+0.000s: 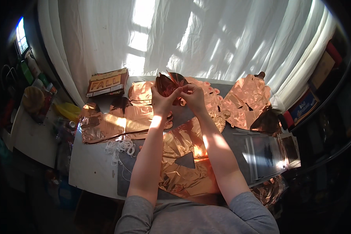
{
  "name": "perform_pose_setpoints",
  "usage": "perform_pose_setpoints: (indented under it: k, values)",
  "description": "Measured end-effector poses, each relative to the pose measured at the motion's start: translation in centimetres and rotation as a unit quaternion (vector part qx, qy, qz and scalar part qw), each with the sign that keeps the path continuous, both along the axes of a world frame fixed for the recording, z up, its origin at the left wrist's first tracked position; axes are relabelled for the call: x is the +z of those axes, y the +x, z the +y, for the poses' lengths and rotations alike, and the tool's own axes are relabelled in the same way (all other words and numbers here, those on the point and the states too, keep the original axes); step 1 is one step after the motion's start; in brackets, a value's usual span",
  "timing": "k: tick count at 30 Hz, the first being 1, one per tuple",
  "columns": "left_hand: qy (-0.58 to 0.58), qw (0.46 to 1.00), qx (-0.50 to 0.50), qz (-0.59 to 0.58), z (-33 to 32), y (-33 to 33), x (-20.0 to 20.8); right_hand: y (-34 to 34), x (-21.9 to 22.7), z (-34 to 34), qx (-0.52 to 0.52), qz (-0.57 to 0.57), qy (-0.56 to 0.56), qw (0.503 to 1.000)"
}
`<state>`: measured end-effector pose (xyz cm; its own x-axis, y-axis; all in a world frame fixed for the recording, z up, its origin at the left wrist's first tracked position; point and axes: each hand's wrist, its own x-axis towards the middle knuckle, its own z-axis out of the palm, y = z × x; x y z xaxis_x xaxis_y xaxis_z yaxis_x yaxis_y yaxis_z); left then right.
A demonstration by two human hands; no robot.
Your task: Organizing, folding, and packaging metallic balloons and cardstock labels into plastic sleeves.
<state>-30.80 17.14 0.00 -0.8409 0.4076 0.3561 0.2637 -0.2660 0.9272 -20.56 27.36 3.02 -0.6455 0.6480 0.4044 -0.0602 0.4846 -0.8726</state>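
Observation:
Both of my hands are raised over the far middle of the table, close together, fingers pinched on a flat copper foil balloon (167,84). My left hand (163,101) grips its near edge; my right hand (194,98) pinches it just beside. The foil's upper part stands up in dark, folded flaps, and my fingers hide some of it. Between my forearms lies a flat copper foil letter balloon (179,177) with a triangular hole. More flat foil balloons (117,121) are spread to the left, and another foil balloon (245,97) lies to the right.
A stack of printed cards or packets (107,84) sits at the back left. Tangled white string (121,147) lies at the left. Clear plastic bags (264,154) are piled at the right. White curtain (183,39) hangs behind the table; a cluttered side surface (39,128) stands left.

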Motion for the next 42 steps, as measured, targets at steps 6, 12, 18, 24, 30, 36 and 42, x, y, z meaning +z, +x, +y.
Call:
perform_pose_setpoints:
  k: [6, 12, 18, 24, 30, 36, 42]
  values:
    - [0.081, 0.995, -0.014, -0.052, 0.4, -1.3, -1.6, -0.9, -1.1, 0.4, 0.151, 0.011, -0.108, 0.983]
    - [0.107, 0.978, -0.07, -0.163, 0.3, -0.7, -1.5, 0.4, -1.1, 2.7, 0.156, 0.025, -0.198, 0.967]
    - [0.006, 0.983, 0.179, -0.029, -0.8, -5.2, -4.7, 2.1, 0.3, 5.3, -0.017, 0.168, -0.383, 0.908]
    - [-0.08, 0.903, 0.366, 0.211, -1.1, -4.5, -2.9, 4.7, -0.9, 10.3, -0.154, 0.328, -0.363, 0.858]
    - [-0.298, 0.897, 0.067, 0.32, -2.0, -1.8, -2.4, 4.9, 1.0, 9.0, -0.129, 0.342, -0.355, 0.86]
    - [-0.5, 0.813, -0.002, 0.299, -2.2, -0.8, -3.5, 8.5, 4.7, 10.7, -0.109, 0.496, -0.324, 0.798]
    - [-0.492, 0.815, 0.008, 0.307, -2.0, -0.8, -3.6, 17.0, 15.3, 3.5, -0.358, 0.607, -0.013, 0.71]
